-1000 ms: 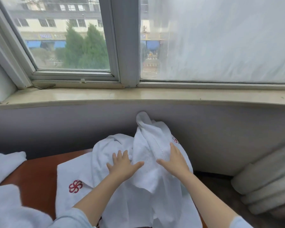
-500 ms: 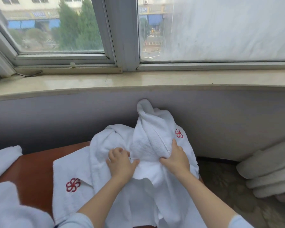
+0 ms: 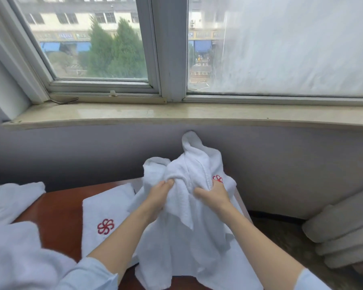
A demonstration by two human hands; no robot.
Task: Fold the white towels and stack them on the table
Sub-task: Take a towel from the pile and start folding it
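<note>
White towel (image 3: 197,237) with red pinwheel logo (image 3: 218,178), second white towel (image 3: 105,208) same red logo, reddish-brown table (image 3: 59,214), beige sill (image 3: 176,115), grey wall (image 3: 71,153).

A crumpled white towel (image 3: 197,164) with a red flower mark is bunched up high in the middle of the frame. Its bottom hangs down onto the brown desk (image 3: 59,216). Just left of it, a folded towel (image 3: 107,206) lies flat with its red flower facing up. More white towels (image 3: 15,206) lie piled at the left edge.
</note>
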